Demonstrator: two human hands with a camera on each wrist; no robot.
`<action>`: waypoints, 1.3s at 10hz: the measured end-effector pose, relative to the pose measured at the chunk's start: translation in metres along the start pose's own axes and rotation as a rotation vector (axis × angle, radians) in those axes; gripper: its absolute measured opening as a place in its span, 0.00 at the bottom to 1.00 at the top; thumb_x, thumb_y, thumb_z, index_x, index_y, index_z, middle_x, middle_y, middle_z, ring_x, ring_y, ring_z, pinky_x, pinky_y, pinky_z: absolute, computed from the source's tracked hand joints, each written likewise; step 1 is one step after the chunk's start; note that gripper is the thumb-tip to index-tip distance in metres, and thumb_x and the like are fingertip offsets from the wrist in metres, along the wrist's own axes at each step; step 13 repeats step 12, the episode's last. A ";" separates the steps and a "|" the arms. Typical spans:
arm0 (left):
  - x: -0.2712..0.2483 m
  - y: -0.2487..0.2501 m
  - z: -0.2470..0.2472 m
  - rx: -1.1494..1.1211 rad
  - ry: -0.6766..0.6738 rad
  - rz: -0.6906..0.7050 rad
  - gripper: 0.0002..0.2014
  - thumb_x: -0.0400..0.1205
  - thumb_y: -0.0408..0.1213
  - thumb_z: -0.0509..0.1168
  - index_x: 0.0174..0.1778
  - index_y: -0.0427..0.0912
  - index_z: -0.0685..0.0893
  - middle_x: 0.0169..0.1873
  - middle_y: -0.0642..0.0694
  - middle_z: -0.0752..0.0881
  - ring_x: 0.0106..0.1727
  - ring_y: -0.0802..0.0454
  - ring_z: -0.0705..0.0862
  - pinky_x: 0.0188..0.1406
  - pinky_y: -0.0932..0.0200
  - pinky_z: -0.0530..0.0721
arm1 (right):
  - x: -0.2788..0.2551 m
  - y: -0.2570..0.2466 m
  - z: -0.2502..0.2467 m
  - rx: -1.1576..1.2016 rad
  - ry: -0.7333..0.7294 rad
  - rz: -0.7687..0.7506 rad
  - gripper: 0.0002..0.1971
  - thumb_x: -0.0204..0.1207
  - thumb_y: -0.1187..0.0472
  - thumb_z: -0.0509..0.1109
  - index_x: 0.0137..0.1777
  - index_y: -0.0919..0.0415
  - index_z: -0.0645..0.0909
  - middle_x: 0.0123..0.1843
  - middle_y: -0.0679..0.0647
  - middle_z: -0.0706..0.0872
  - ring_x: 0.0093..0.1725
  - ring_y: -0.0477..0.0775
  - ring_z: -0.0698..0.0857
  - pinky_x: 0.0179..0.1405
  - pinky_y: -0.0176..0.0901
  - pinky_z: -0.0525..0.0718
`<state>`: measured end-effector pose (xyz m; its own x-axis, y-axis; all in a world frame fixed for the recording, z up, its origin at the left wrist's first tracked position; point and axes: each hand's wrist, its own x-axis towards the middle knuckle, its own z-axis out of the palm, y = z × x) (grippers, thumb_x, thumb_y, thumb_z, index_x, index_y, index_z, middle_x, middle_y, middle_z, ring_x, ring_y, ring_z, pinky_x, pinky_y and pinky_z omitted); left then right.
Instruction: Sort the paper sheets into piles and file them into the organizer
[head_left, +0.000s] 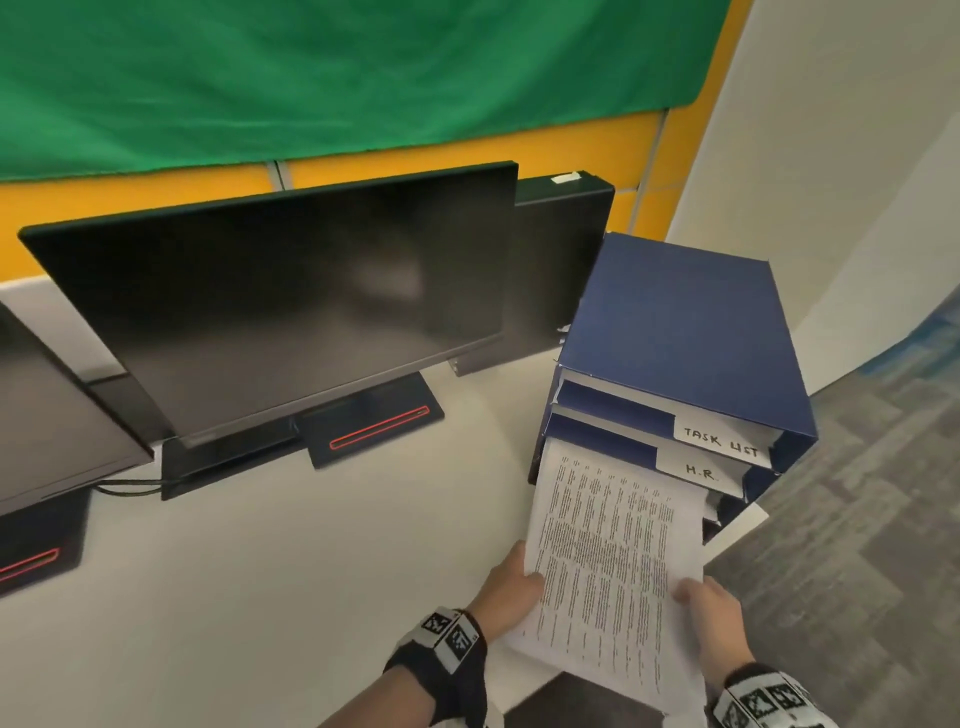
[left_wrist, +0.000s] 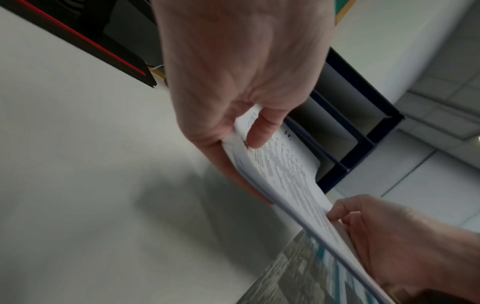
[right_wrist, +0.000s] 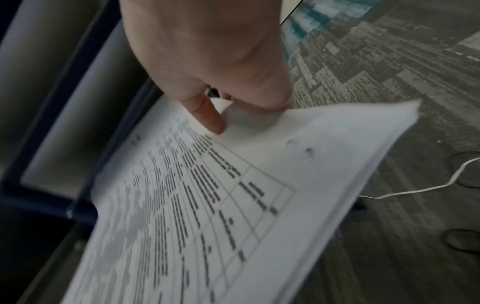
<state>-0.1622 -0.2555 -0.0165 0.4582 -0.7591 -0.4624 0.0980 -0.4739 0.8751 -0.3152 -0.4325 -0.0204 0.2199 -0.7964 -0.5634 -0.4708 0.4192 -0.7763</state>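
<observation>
paper stack: a thin sheaf of white printed sheets (head_left: 613, 561), rows of small text and a ruled grid on top, a bit bowed along its length. Far end is tucked into the slot under the "H.R." tab; near end is held out over the surface edge.
left hand (head_left: 511, 584): clamped on the stack's left edge, thumb (left_wrist: 259, 131) laid on top, fingers underneath.
right hand (head_left: 711, 618): the right edge is pinched, thumb (right_wrist: 207, 115) on the printed face, other fingers curled below.
organizer (head_left: 685, 322): boxy dark-blue card, matte, stacked shelves, white hand-lettered tabs "TASK LIST" and "H.R.". It's parked at the right end of the surface.
surface (head_left: 260, 571): smooth, white, flat.
monitor (head_left: 270, 306): glossy black slab, dark screen, red-striped base, left of the organizer.
floor (head_left: 857, 519): grey patterned carpet.
</observation>
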 end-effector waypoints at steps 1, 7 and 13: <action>0.005 0.017 -0.002 -0.199 -0.063 -0.062 0.15 0.82 0.37 0.56 0.66 0.50 0.72 0.61 0.47 0.83 0.53 0.48 0.87 0.42 0.54 0.88 | 0.015 -0.030 -0.009 0.034 -0.044 -0.052 0.08 0.75 0.73 0.59 0.42 0.63 0.78 0.44 0.66 0.85 0.41 0.64 0.84 0.43 0.52 0.82; 0.050 0.070 0.003 -0.131 0.141 -0.036 0.17 0.82 0.26 0.46 0.64 0.43 0.68 0.57 0.41 0.82 0.23 0.56 0.78 0.18 0.68 0.74 | -0.018 -0.040 0.008 0.606 -0.458 0.260 0.06 0.74 0.63 0.69 0.50 0.61 0.80 0.27 0.57 0.83 0.19 0.50 0.82 0.16 0.37 0.82; -0.021 0.018 -0.054 0.174 0.176 0.044 0.08 0.82 0.47 0.58 0.47 0.49 0.79 0.40 0.48 0.85 0.24 0.56 0.80 0.27 0.64 0.79 | 0.037 -0.099 0.058 0.625 -0.396 0.163 0.15 0.82 0.76 0.51 0.64 0.70 0.72 0.62 0.66 0.81 0.65 0.62 0.80 0.64 0.53 0.79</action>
